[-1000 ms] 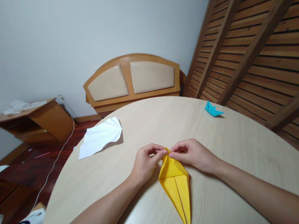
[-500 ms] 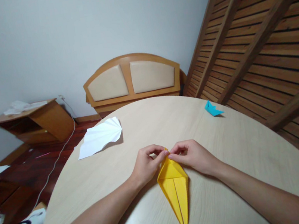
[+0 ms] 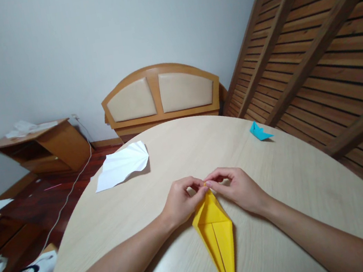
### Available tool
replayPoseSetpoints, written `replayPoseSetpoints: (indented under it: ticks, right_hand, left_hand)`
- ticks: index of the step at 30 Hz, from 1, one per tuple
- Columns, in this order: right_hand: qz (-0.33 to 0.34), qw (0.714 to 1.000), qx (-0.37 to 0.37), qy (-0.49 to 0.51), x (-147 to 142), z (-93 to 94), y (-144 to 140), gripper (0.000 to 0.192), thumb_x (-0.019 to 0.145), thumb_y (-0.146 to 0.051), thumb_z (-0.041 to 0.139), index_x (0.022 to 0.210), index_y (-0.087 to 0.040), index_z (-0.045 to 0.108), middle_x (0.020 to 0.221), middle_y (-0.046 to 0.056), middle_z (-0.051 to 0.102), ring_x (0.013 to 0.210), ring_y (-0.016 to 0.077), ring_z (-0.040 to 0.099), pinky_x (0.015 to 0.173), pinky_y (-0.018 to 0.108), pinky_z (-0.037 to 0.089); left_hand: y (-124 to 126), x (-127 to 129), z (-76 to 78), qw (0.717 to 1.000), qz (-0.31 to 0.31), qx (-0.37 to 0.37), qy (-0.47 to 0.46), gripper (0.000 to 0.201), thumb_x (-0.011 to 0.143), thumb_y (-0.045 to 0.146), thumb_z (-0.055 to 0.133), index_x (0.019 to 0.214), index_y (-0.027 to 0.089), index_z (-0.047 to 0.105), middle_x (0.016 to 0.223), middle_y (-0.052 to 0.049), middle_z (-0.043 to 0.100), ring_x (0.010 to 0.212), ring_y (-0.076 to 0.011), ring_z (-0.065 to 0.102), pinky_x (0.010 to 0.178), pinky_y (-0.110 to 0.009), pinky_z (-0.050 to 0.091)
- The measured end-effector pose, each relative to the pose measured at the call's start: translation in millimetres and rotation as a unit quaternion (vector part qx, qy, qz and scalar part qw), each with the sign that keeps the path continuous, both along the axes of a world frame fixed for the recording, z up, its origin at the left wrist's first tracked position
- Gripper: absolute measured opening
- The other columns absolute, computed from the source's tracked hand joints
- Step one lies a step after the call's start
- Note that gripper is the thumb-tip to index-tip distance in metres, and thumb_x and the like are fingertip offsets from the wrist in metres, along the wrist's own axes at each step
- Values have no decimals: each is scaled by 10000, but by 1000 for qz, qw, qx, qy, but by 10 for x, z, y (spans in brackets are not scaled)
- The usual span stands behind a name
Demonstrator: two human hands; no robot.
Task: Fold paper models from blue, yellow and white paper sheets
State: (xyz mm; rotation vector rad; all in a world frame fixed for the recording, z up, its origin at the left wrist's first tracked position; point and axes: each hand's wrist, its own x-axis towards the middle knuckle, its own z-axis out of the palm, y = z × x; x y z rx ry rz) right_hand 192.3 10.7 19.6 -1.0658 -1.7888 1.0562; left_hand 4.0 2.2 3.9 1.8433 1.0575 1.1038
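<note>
Matt yellow paper (image 3: 216, 234) (crisply creased) lies on a smooth, pale wood-grain table (image 3: 295, 182).

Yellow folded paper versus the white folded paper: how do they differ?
The yellow folded paper is a long narrow kite tapering to a point; the white folded paper fans out in pleats. Both hands, left hand and right hand, pinch the yellow one's far tip; the white one lies untouched. Both rest on the round table.
</note>
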Motion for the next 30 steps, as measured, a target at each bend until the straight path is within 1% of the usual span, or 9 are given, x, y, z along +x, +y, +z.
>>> replayPoseSetpoints:
  ticks: [4,9,13,16,21,23,27,30]
  right_hand:
    - [11,1000,0,-2,-9,5,-23,158,885,-319,645,874,-186,730,859,39,733,803,185,643,735,301,495]
    - [19,1000,9,2,-28,-24,-24,152,908,-305,614,854,-186,692,847,28,704,784,172,621,721,289,481]
    - [41,999,-21,21,-30,-29,0,181,922,-328,602,884,-180,699,852,33,706,819,180,637,768,300,488]
    - [45,998,-39,24,-18,-19,7,201,905,-362,636,904,-176,714,871,43,722,831,190,647,776,310,494]
    - [34,999,-9,9,-19,-20,-11,197,911,-355,636,908,-183,731,844,34,713,802,184,627,748,307,487]
    - [33,999,-9,15,-30,-37,-6,201,912,-360,637,913,-182,730,846,34,708,808,183,629,753,306,490]
    - [33,996,-67,55,-25,-82,39,256,897,-401,653,1012,-179,705,915,51,722,861,193,658,788,325,514]
    - [67,989,-110,67,7,-90,68,276,890,-420,652,1010,-177,707,946,62,738,909,205,673,827,347,523]
  left_hand:
    - [-10,2,7,999,7,19,25,191,876,290,643,802,138,732,743,-48,724,651,-127,612,600,-212,447]
    - [12,-2,-10,999,20,-3,30,217,875,326,655,799,139,735,751,-50,731,661,-137,627,600,-217,450]
    - [22,-4,-27,999,20,-12,25,220,877,333,655,810,141,737,761,-51,737,667,-141,634,599,-219,452]
    - [19,-6,-32,999,18,-12,25,233,883,347,651,816,141,738,764,-54,738,672,-144,635,597,-223,450]
    - [16,0,-34,999,17,-5,33,226,883,339,650,812,143,739,752,-52,734,660,-144,629,598,-231,448]
    - [20,-1,-39,999,23,-1,37,224,883,339,652,806,146,736,746,-47,731,660,-143,627,604,-233,450]
    - [51,-23,-47,998,56,11,21,210,889,337,644,819,157,727,767,-39,731,683,-142,626,626,-236,462]
    - [83,-41,-32,996,82,17,-10,194,888,326,632,834,158,713,787,-39,732,703,-145,626,634,-240,471]
